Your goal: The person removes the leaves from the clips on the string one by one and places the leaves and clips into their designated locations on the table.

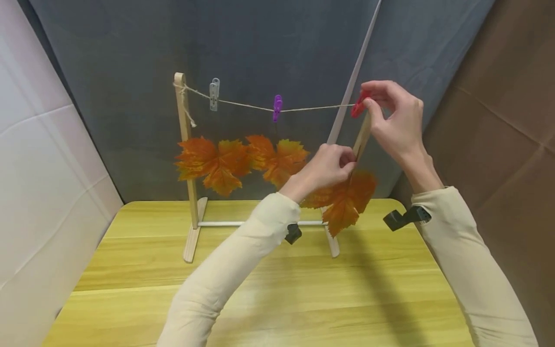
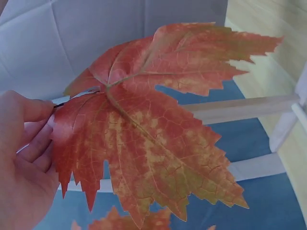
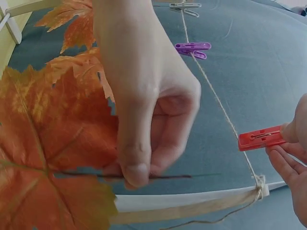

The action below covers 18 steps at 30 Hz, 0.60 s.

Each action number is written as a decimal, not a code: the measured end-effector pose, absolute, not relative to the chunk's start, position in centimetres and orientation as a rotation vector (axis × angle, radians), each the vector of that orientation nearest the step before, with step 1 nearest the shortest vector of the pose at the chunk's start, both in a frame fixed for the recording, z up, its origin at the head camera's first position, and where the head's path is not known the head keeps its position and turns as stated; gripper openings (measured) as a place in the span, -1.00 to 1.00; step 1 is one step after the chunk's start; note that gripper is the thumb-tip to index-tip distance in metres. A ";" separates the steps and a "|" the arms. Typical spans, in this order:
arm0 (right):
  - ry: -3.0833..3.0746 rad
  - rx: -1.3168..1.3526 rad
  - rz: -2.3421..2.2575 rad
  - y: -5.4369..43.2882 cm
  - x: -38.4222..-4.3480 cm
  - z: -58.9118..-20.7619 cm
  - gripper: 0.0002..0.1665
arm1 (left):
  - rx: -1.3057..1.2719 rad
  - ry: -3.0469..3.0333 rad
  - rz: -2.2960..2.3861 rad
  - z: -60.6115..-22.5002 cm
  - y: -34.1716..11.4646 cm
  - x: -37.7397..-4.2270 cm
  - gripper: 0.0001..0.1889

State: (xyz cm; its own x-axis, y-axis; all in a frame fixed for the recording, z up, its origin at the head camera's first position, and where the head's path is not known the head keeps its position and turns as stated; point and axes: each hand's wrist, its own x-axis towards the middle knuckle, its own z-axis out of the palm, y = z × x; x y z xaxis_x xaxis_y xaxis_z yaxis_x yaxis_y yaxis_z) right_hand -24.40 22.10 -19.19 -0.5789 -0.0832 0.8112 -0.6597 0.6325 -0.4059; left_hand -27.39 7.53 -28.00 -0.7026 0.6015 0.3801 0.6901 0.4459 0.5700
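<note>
Both grips are closed: the left hand (image 1: 330, 165) pinches the thin dark stem (image 3: 168, 177) of an orange, jagged-edged leaf (image 1: 345, 205) below the beige twine (image 3: 216, 94), near a pale wooden post (image 1: 363, 135); the right hand (image 1: 399, 118) pinches a red plastic clothespin (image 3: 259, 138) at the twine.

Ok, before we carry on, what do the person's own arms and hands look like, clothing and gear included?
The left hand and right hand are bare, with no gloves or rings visible. The left sleeve and right sleeve are long, plain cream and lightly wrinkled. A small black device shows at the left; another black device juts out at the right.
</note>
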 end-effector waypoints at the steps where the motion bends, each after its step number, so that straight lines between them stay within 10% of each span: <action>1: -2.059 0.577 0.921 22.2 -24.2 -19.3 -0.74 | -1.150 -2.568 -1.102 -28.2 7.4 -27.3 -0.85; 18: -2.039 0.643 1.095 22.5 -22.6 -21.4 -0.68 | -1.163 -2.623 -1.172 -31.8 5.1 -25.7 -0.88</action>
